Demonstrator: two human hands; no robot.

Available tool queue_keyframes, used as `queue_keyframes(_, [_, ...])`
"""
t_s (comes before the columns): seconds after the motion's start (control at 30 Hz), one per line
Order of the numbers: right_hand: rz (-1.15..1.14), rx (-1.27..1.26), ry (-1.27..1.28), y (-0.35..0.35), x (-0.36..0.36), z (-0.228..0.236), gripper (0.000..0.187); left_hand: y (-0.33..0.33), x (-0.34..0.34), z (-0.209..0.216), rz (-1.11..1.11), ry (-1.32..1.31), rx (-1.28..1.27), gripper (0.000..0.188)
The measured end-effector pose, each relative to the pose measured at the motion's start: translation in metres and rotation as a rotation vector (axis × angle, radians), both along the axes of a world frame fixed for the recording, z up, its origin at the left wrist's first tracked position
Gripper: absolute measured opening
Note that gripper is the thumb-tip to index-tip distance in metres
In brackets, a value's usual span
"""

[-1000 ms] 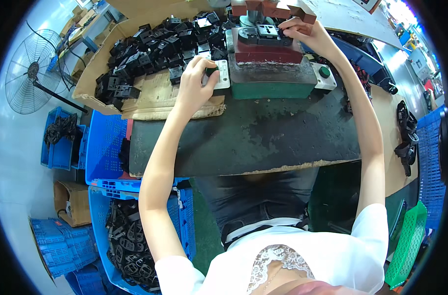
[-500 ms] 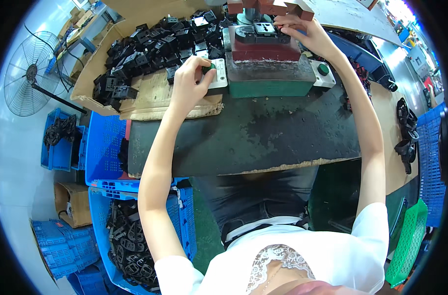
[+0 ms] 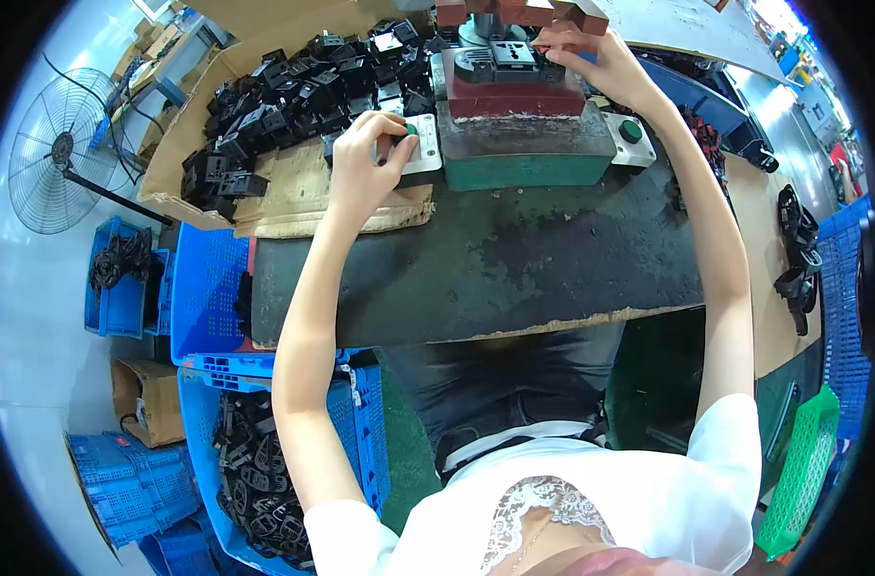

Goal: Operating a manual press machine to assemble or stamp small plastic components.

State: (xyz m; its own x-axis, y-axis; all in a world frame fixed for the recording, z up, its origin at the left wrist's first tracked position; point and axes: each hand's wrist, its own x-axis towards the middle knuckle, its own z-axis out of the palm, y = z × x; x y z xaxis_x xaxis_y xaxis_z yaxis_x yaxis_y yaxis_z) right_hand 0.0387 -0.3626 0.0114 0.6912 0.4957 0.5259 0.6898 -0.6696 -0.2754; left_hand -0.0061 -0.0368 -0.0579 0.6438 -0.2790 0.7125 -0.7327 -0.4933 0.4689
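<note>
My left hand (image 3: 365,158) is at the left end of the machine base. Its curled fingers and thumb close round a green push button (image 3: 411,129) on a pale control box (image 3: 428,146). My right hand (image 3: 600,65) reaches to the right end of a black socket housing (image 3: 512,55) with a light-coloured face. That housing lies on a dark red block (image 3: 516,100) on the press base (image 3: 528,171). The right thumb and fingers come together beside the housing; what lies between them is too small to make out. Dark red press parts (image 3: 526,12) hang just above.
A cardboard box (image 3: 161,197) holds many black housings (image 3: 308,96) at the left. Another green button (image 3: 631,131) sits at the right of the base. Below the table's left side stands a blue crate (image 3: 197,422) of black parts. A fan (image 3: 61,149) stands far left.
The left hand has shifted very slightly left at the button. The right hand stays beside the housing with hardly any movement. The whole view has shifted a little.
</note>
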Motion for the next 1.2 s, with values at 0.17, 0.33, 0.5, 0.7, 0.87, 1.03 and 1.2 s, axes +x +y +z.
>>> queue_keyframes(0.17, [0.023, 0.016, -0.046, -0.002, 0.003, -0.001, 0.022, 0.002, 0.000, 0.001, 0.003, 0.024, -0.015, 0.014])
queue_keyframes(0.33, [0.087, 0.122, 0.083, -0.005, 0.008, -0.006, 0.021, 0.001, 0.000, 0.001, -0.003, -0.006, -0.020, 0.014])
queue_keyframes(0.5, [0.059, 0.162, 0.124, -0.004, 0.009, -0.008, 0.022, 0.001, -0.001, 0.002, 0.005, 0.027, -0.008, 0.014])
queue_keyframes(0.7, [0.007, 0.171, -0.006, -0.020, -0.008, 0.003, 0.024, -0.001, -0.005, 0.004, 0.014, -0.025, 0.013, 0.013])
queue_keyframes(0.87, [0.023, -0.057, 0.050, -0.054, -0.063, 0.010, 0.014, -0.002, -0.006, 0.008, 0.088, -0.189, 0.217, 0.013])
queue_keyframes(1.03, [-0.079, -0.033, 0.059, -0.057, -0.099, -0.014, 0.018, -0.006, -0.010, 0.015, 0.144, -0.139, 0.309, 0.018])
queue_keyframes(1.2, [-0.164, -0.020, 0.066, -0.063, -0.088, -0.019, 0.021, -0.013, -0.010, 0.023, 0.138, -0.105, 0.378, 0.016])
